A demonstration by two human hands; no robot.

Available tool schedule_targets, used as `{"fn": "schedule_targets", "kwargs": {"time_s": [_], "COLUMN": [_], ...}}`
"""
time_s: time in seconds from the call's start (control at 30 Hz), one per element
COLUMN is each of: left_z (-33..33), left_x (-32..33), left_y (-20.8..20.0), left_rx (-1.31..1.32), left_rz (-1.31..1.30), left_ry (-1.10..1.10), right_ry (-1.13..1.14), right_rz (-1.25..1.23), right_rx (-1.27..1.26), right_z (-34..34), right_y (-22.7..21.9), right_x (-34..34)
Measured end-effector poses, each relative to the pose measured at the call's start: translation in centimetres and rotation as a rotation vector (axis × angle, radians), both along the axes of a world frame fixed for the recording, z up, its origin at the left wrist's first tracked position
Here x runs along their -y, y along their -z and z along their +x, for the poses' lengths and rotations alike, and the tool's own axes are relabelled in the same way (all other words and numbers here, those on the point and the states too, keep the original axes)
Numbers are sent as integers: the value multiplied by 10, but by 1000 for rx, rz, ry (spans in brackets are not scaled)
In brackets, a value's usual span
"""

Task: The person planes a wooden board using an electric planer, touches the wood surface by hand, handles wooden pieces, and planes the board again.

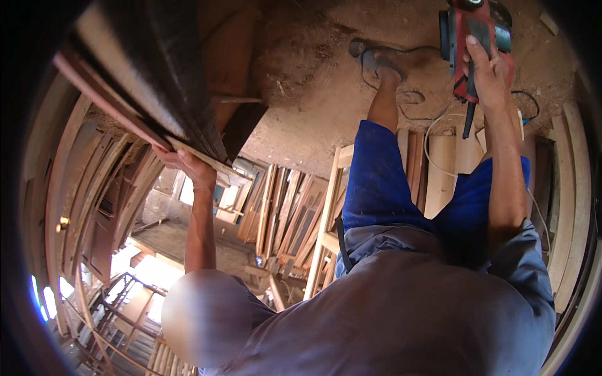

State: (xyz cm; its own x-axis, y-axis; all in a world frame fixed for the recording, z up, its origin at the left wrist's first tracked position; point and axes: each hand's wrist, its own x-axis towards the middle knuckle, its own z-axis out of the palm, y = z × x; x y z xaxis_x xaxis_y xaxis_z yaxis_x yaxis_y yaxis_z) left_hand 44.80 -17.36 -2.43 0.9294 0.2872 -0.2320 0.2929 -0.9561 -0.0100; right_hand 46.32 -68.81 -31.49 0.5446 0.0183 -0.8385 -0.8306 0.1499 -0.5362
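Note:
My left hand is closed on the near edge of a long wooden panel with a dark brown face and a paler edge strip. The thumb lies along that edge, and the fingertips are partly hidden by the wood. Out to the right, my right hand is wrapped round the handle of a red and black corded power tool, held up away from the panel. The tool's black cord sleeve hangs down beside my forearm. Whether it is a planer or a sander I cannot tell.
A black cord loops over the dusty floor near my sandalled foot. Many planks lean in a stack behind me, with more curved-looking boards at the right and timber along the left. A pale cable runs past my legs.

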Motion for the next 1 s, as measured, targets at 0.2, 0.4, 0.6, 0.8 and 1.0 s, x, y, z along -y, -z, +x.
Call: {"fn": "schedule_targets", "kwargs": {"time_s": [0.2,0.4,0.6,0.8,1.0], "left_z": [6,6,4,5,3], "left_x": [1,10,4,12,15], "left_y": [-1,-6,-11,-2,2], "left_rx": [-25,31,-15,18,62], "left_rz": [-139,-195,-213,-224,-285], "left_ry": [-46,-159,-133,-147,-237], "right_ry": [-131,-181,-122,-196,-218], "right_rz": [-26,-127,-248,-236,-224], "right_rx": [-81,-64,-46,-71,-87], "right_z": [-1,16,28,36,30], "right_y": [24,21,20,26,39], "right_x": [12,9,2,8,-2]}}
